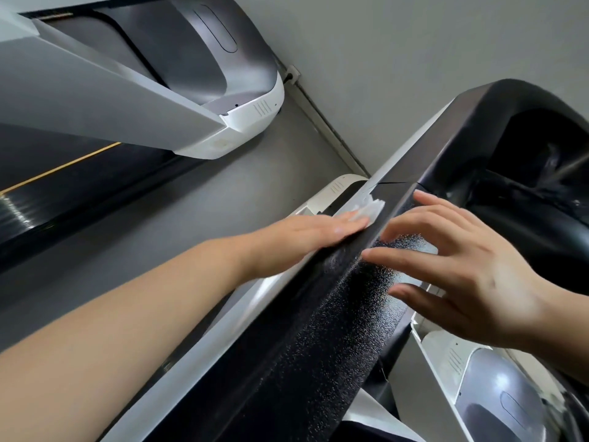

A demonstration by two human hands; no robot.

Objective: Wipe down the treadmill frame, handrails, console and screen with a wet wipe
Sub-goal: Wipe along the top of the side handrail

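My left hand (306, 240) lies flat, fingers straight, pressing the white wet wipe (145, 210) onto the outer silver edge of the handrail (318, 314); the wipe sticks out past my fingertips. My right hand (471, 275) is open with fingers spread, on the handrail's inner side; touching or hovering, can't tell.

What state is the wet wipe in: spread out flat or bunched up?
Bunched up. The wet wipe shows as a crumpled white wad past the fingertips of the flat left hand, pressed against the treadmill frame; how much lies hidden underneath cannot be told.
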